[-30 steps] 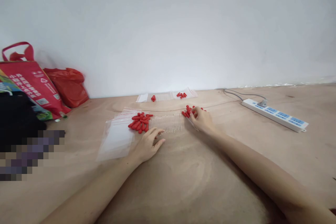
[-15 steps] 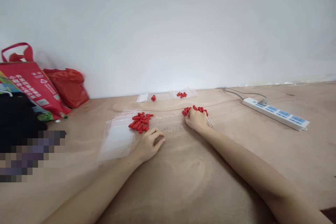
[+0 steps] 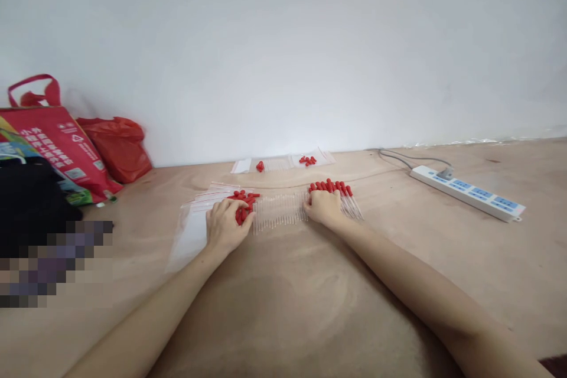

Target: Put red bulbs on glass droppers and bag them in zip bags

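Observation:
My left hand (image 3: 225,226) lies over a pile of red rubber dropper bulbs (image 3: 243,214), its thumb and index finger apart with bulbs showing between them. Right of the pile, a row of clear thin dropper tubes (image 3: 279,211) lies side by side. My right hand (image 3: 325,207) is closed at the right end of this row, fingertips against the tubes; whatever is pinched there is hidden. Beyond and beside it lie several droppers with red bulbs (image 3: 339,187) fitted on clear tubes. Clear zip bags (image 3: 190,236) are spread beneath and left of the bulb pile.
Near the wall lie more clear bags (image 3: 241,165) with tubes and a few red bulbs (image 3: 308,160). A white power strip (image 3: 465,192) with a grey plug is at the right. A red shopping bag (image 3: 57,142), a red plastic bag (image 3: 115,147) and a black item (image 3: 35,204) stand left.
My left hand has moved left and slightly up from the tubes onto the loose bulb pile. My right hand has shifted slightly left and down, off the finished droppers' bulbs to the tubes.

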Tool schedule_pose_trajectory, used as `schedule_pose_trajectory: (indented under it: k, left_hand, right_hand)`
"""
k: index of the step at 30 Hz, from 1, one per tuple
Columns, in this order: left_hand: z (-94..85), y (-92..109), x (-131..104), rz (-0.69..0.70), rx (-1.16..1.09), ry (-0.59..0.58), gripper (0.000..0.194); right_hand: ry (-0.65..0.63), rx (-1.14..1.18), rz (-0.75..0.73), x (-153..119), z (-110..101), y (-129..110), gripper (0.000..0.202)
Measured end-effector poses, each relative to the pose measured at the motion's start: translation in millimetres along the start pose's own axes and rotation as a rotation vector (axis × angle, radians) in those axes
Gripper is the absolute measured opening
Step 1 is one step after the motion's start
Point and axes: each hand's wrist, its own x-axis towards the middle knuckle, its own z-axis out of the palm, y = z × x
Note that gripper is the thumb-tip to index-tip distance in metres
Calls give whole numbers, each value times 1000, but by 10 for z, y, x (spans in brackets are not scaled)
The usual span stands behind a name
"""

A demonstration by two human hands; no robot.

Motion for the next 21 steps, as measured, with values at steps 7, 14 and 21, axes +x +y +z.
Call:
schedule_pose_trajectory:
  k: [7,14,21]
  left_hand:
    - [5,-87,9,-38,85,-49,19]
    - [9,-83,-17,41,63,-53,26]
    - [45,-76,-45,99,44,-23,16]
  right_hand:
    - [-96,19,55,102,-27,-79,24]
    - [-129,43,84,137,-20,-86,23]
    - [21,52,-9,-37,-81,-18,24]
